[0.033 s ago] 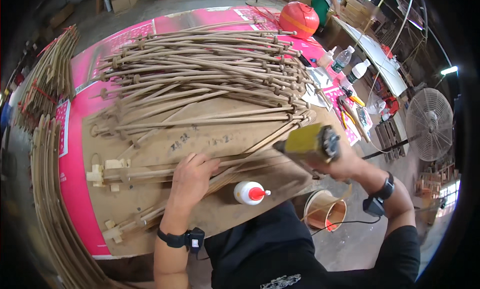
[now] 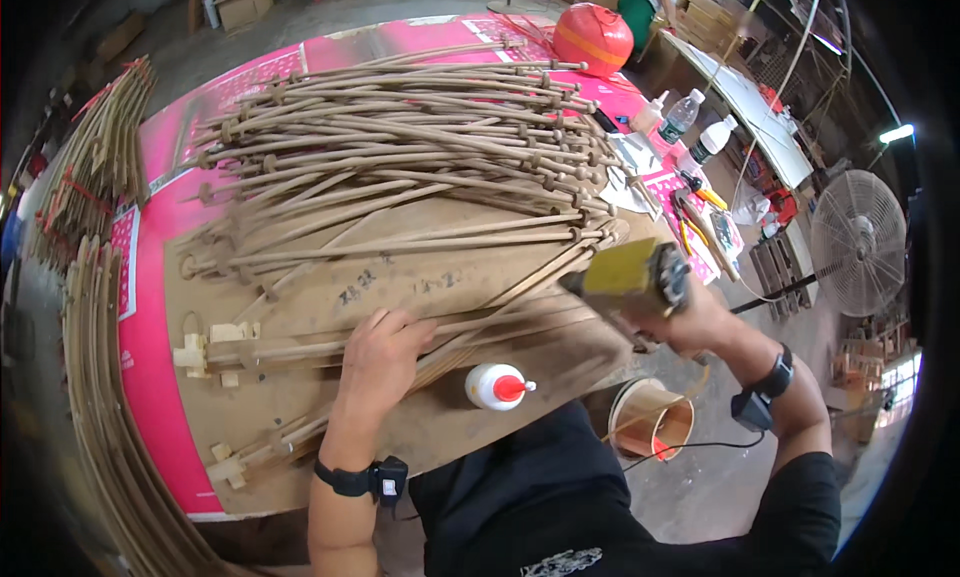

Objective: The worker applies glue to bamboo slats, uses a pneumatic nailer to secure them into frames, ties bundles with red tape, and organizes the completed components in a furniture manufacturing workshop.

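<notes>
Two bare hands in use over a flat brown board [image 2: 290, 297], near a round white bottle with a red cap [image 2: 494, 386]. Laid the left hand [image 2: 385, 352] just left of the bottle and slightly beyond, across long slim brown wooden rods [image 2: 310, 350], fitted at the far left of the bottle with pale wooden blocks [image 2: 188, 356]. Saw its fingers close together and bent lightly over the rods; how firmly clasped, could not tell. Held in the right hand [image 2: 690, 322], beyond and right of the bottle, a boxy yellow-and-dark tool [image 2: 625, 280], hand closed around the handle, fingers partly hidden. Pointed its dark nose leftward near the rods; touching or not, could not tell. Saw well beyond the bottle a broad heap of knobbed brown rods [image 2: 400, 142], beyond and right of it yellow-handled pliers [image 2: 687, 217], and to its right a round cream-coloured bucket [image 2: 617, 417]
</notes>
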### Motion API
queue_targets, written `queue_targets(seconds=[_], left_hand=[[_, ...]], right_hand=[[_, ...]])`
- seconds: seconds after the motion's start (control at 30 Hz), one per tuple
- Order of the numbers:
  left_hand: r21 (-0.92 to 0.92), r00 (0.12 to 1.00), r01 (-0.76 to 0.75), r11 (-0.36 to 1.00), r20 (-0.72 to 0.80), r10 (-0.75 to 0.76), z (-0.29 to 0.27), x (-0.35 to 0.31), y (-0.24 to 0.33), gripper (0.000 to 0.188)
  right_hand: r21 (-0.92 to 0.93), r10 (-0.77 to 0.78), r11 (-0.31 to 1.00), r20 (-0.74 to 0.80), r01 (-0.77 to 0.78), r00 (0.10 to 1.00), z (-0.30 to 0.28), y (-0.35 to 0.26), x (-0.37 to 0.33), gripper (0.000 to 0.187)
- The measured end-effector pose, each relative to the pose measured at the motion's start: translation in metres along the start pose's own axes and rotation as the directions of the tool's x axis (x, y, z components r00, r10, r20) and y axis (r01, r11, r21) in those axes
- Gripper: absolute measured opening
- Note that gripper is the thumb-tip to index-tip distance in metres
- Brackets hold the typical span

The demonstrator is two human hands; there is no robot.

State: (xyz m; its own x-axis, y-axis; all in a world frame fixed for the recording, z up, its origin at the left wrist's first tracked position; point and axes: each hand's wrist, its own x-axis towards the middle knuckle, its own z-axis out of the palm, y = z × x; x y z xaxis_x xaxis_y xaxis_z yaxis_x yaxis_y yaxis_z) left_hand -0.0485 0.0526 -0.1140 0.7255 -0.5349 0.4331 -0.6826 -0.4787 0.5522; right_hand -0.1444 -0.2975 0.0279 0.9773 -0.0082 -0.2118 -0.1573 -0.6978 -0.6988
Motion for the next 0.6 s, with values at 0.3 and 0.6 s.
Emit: queue_targets(seconds=[0.3, 0.6], left_hand=[[0.117, 0.998, -0.027, 0.993, 0.055, 0.02, -0.001, -0.004, 0.003, 0.027], [0.345, 0.946, -0.085, 0.935, 0.323, -0.033, -0.005, 0.005, 0.023, 0.082]], right_hand=[[-0.414, 0.206, 0.851, -0.303, -0.324, 0.93, -0.075, 0.134, 0.0, 0.042], [-0.391, 0.307, 0.801, -0.383, -0.454, 0.871, -0.055, 0.219, 0.026, 0.077]])
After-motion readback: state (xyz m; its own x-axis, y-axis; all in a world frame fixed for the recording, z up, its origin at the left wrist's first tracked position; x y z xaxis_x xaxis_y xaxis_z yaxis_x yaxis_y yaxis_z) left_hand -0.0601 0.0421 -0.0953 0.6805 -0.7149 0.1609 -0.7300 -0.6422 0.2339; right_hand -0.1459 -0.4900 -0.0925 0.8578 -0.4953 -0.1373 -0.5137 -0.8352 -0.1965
